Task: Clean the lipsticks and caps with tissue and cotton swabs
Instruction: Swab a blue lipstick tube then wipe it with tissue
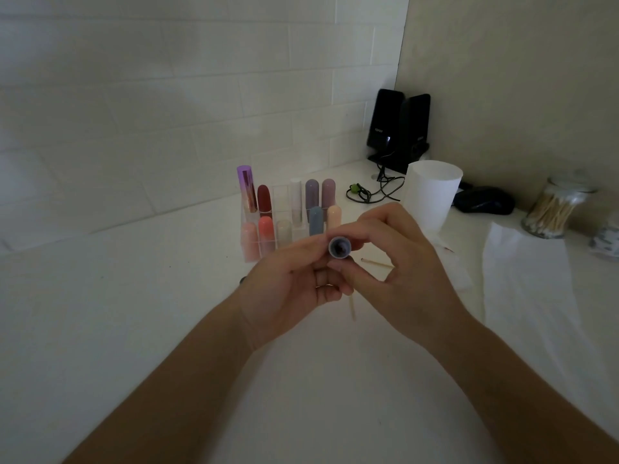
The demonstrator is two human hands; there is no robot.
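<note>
While the left hand [288, 286] grips the small blue-grey cylindrical lipstick cap [339, 248] in curled fingers [330, 292], the right hand [398, 262] pinches its rim above the white worktop [134, 329], its long axis and open mouth facing the camera.

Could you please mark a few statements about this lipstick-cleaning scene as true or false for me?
1. The left hand and the right hand both hold the lipstick tube, with its open end toward the camera. True.
2. The jar of cotton swabs stands left of the clear organizer. False: it stands far to the organizer's right.
3. The white cup lies tipped on its side. False: it stands upright.
4. Two black speakers stand in the corner of the walls. True.
</note>
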